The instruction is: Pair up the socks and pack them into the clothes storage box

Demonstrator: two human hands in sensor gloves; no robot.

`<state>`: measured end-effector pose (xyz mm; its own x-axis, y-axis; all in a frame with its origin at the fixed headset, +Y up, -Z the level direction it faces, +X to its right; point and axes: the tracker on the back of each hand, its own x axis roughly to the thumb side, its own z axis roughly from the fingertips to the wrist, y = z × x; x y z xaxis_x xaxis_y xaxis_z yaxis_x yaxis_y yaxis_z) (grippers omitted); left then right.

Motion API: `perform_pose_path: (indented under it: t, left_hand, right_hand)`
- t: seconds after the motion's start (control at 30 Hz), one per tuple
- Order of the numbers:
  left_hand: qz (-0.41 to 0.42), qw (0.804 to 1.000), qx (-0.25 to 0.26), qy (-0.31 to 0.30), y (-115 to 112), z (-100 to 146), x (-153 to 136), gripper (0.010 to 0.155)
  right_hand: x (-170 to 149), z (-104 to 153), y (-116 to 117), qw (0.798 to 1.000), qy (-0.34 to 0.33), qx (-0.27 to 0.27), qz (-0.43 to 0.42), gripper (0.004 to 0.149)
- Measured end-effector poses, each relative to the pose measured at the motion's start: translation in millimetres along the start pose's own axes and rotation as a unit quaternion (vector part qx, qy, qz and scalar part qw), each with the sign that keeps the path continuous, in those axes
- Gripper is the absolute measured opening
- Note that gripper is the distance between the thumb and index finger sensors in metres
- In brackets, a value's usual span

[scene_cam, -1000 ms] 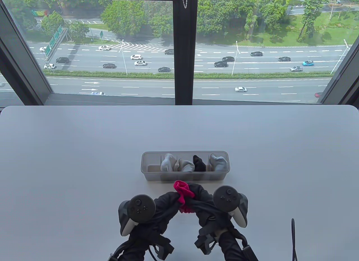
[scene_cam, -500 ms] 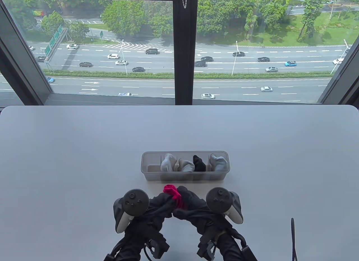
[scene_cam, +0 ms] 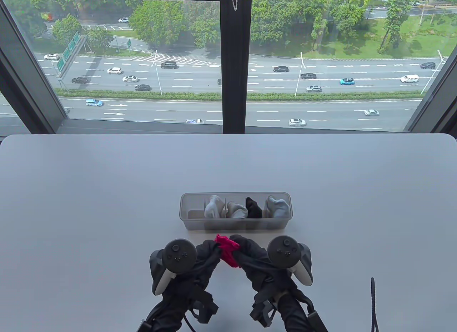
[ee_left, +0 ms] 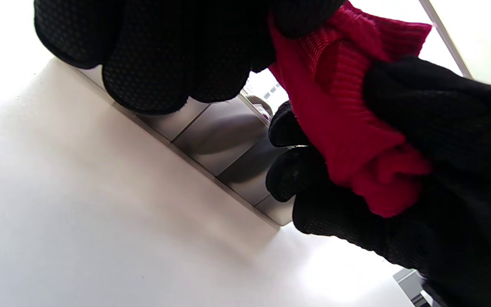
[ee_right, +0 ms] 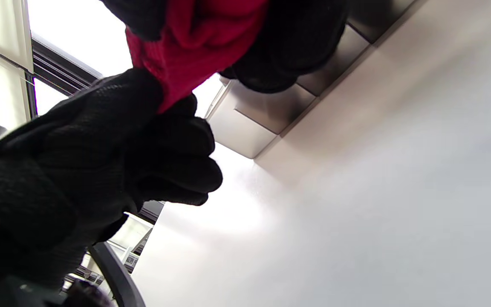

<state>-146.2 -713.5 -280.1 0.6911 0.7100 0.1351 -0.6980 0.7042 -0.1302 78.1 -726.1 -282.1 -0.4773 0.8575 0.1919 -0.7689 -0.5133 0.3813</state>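
2 hands are clamped on the red sock bundle [scene_cam: 227,251], the left hand [scene_cam: 207,255] and right hand [scene_cam: 251,255] pinching it just before the storage box [scene_cam: 235,223]. Unrolling could be caused by a loosened grip. Only the leftmost compartment [scene_cam: 194,213] looks free; wide bare bench [scene_cam: 89,203] is left around.

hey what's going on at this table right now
A person in black gloves is packing socks. Both hands, the left hand and the right hand, grip a bunched red sock between them, just in front of the clear storage box on the table. The box already holds grey socks and a black sock; its leftmost compartment looks empty, so the red sock probably goes there.
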Motion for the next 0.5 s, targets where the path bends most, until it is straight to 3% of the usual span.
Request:
perform_pose_path:
  t: [0.13,0.3,0.5]
  left_hand:
    - [0.038,0.999,0.018,0.028,4.0,-2.9,-11.9,0.041]
    - [0.028,0.999,0.021,0.030,4.4,-4.6,-13.3,0.040]
    - [0.018,0.999,0.014,-0.035,1.6,2.3,0.6,0.040]
  right_hand:
    - [5.0,-4.1,4.4,0.999,-0.006,0.029,-0.012,0.048]
    - [6.7,-5.0,7.3,0.996,-0.014,0.072,0.045,0.048]
    - [7.8,-8.7,15.2,0.985,0.007,0.145,0.091,0.047]
